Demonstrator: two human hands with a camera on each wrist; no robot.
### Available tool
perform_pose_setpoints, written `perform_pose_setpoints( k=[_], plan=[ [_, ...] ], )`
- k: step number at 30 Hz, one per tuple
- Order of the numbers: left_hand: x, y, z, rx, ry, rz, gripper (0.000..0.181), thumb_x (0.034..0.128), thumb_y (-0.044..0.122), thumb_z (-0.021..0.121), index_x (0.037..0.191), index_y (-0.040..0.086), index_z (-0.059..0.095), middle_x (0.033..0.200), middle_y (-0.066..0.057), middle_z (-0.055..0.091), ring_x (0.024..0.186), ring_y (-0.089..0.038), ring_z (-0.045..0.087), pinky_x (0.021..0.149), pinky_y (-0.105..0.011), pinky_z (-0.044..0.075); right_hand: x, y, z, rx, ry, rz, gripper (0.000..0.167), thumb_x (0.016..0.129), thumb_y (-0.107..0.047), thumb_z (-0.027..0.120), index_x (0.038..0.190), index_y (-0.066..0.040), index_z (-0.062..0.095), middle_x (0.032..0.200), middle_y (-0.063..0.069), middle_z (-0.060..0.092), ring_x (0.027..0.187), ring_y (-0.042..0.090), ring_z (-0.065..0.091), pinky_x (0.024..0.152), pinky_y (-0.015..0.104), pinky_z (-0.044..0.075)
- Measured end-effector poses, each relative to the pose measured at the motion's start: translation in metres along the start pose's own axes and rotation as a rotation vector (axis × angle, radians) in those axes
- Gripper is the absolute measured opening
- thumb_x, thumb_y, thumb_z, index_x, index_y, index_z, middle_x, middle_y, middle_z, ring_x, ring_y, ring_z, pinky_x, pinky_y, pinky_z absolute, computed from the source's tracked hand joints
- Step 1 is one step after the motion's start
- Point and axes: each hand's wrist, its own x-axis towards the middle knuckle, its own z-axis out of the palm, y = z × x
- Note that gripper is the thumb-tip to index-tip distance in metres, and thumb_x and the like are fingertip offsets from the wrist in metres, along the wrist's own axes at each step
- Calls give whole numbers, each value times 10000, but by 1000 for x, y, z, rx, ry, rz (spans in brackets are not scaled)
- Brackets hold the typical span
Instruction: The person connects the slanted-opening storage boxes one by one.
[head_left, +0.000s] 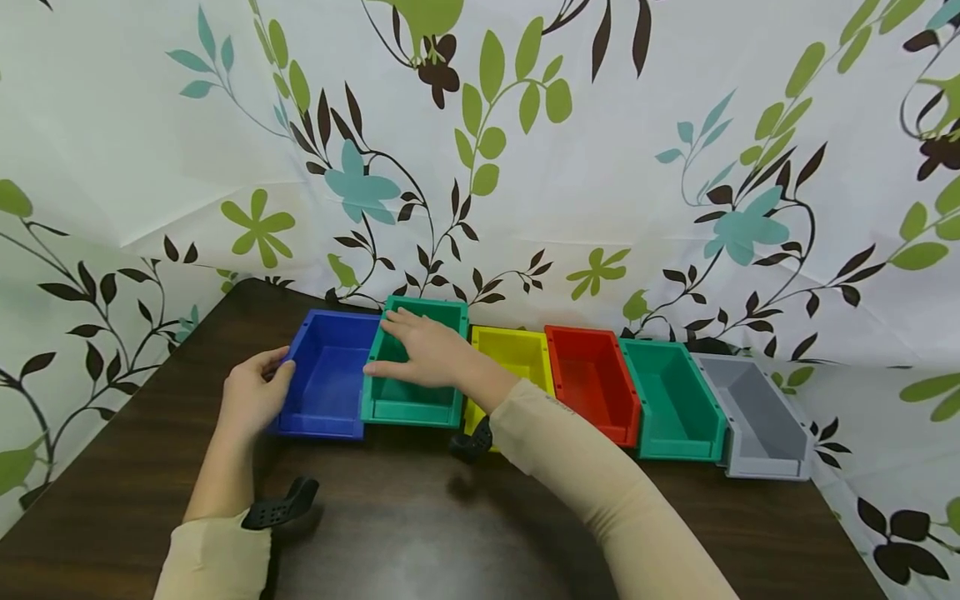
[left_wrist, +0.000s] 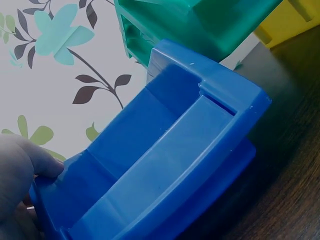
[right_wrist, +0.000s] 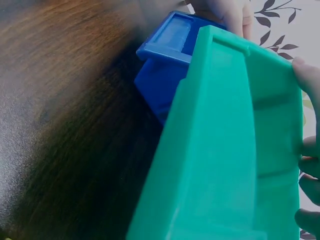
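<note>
My left hand point(head_left: 252, 392) grips the left rim of a blue bin point(head_left: 330, 375), its thumb lying inside the wall. In the left wrist view, the blue bin point(left_wrist: 135, 150) shows a low front lip and a bare inside. Over a green bin point(head_left: 412, 402) reaches my right hand point(head_left: 427, 348), with thumb and fingertips at its left and back rim. This green bin overlaps the blue one's right edge and looks raised and tilted. Some right fingers point(right_wrist: 311, 165) show at the green bin's edge in the right wrist view; their full hold is partly hidden.
Right of the green bin, a yellow bin point(head_left: 517, 354), a red bin point(head_left: 592, 375), a second green bin point(head_left: 667, 400) and a grey bin point(head_left: 757, 417) stand in a row. They sit on a dark wooden table point(head_left: 420, 533) against a leaf-patterned wall covering point(head_left: 600, 150).
</note>
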Motion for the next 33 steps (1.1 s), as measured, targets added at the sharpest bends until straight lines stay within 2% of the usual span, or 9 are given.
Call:
perform_pose_setpoints(
  k=[7, 16, 24, 33],
  plan=[
    [0, -2, 0, -4, -19, -9, 433, 984, 198, 431, 1288, -99, 512, 1210, -340, 566, 1084, -440, 556, 873, -565, 456, 3, 1, 2, -1, -4, -4, 847, 870, -707, 389, 1497, -147, 282, 1583, 1, 201, 1473, 154, 130, 1180, 404, 208],
    [0, -1, 0, -2, -13, -5, 428, 983, 192, 432, 1285, -101, 514, 1200, -338, 572, 1061, -429, 562, 857, -551, 462, 3, 4, 9, 15, 3, -3, 858, 865, -717, 381, 1502, -152, 269, 1584, -8, 193, 1472, 136, 127, 1185, 386, 190],
    [0, -2, 0, -11, -29, -61, 449, 994, 224, 417, 1320, -76, 492, 1255, -331, 541, 1125, -450, 533, 913, -587, 443, 4, 2, 10, 20, -6, -3, 856, 869, -704, 394, 1505, -147, 257, 1585, -4, 188, 1473, 146, 123, 1190, 391, 173],
    [1, -1, 1, -2, -30, -67, 451, 994, 228, 418, 1325, -70, 489, 1252, -326, 544, 1115, -438, 536, 901, -575, 447, 3, 7, 42, -5, -33, 20, 883, 854, -748, 334, 1520, -186, 191, 1592, -20, 139, 1467, 124, 135, 1177, 387, 204]
  ],
)
